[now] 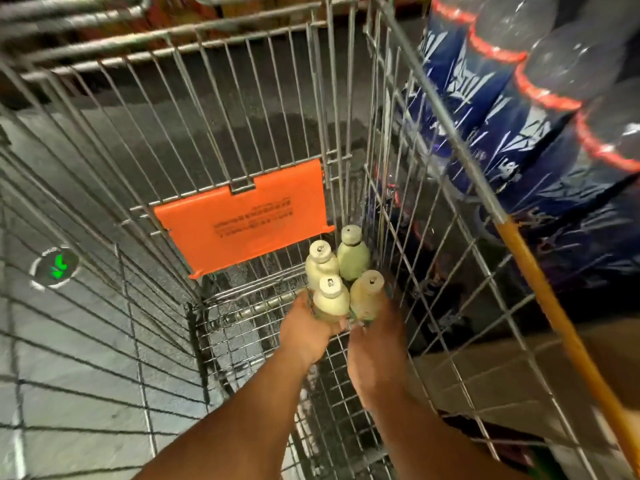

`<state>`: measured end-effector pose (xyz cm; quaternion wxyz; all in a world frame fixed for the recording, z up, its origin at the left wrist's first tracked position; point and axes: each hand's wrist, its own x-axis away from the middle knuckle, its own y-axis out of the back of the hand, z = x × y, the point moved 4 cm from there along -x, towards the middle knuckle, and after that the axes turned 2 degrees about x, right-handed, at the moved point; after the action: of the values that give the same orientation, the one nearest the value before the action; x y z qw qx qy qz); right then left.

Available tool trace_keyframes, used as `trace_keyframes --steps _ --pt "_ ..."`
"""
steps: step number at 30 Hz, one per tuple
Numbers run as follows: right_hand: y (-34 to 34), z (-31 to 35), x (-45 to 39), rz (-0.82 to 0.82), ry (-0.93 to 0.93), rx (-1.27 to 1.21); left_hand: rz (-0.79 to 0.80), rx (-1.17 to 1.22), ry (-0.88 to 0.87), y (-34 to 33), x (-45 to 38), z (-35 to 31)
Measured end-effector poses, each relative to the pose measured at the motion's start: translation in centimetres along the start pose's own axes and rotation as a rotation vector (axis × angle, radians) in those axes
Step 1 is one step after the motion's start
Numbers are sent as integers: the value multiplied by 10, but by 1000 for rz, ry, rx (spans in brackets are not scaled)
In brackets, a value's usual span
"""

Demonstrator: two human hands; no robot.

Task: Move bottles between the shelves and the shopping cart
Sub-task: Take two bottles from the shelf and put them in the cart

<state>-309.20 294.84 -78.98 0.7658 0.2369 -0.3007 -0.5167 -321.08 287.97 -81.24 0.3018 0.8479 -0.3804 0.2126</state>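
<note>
Both my arms reach down into a wire shopping cart point(242, 98). My left hand point(304, 334) grips a pale cream bottle point(330, 301) with a white cap, upright near the cart floor. My right hand point(374, 344) grips a tan bottle point(369, 294) right beside it. Two more bottles stand just beyond them in the cart's far right corner: a cream one point(320, 263) and a pale green one point(353, 252). The four bottles touch in a tight cluster.
An orange plastic flap point(242, 223) hangs on the cart's far wall. Outside the right wall stand wrapped packs of large dark bottles with blue labels point(519, 116). An orange-yellow bar point(554, 306) runs along the cart's right rim. Grey floor shows through the mesh.
</note>
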Motion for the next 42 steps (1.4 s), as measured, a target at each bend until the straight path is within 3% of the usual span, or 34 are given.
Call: trace_keyframes --steps 7,10,17,24,33,42 --pt "84 82 60 48 132 117 -72 -212 -157 61 97 -90" --pt "125 136 89 35 299 308 -90 -284 -239 92 146 -126" --pt "263 261 237 -358 296 415 -114 -450 -623 184 327 -232" --pt "415 336 422 -656 150 364 -25 -456 -1031 243 546 -308" --pt "571 315 618 -892 -1 403 116 -577 -1363 214 779 -336" --pt "711 219 832 -1027 -235 492 321 -630 -1598 127 1007 -307"
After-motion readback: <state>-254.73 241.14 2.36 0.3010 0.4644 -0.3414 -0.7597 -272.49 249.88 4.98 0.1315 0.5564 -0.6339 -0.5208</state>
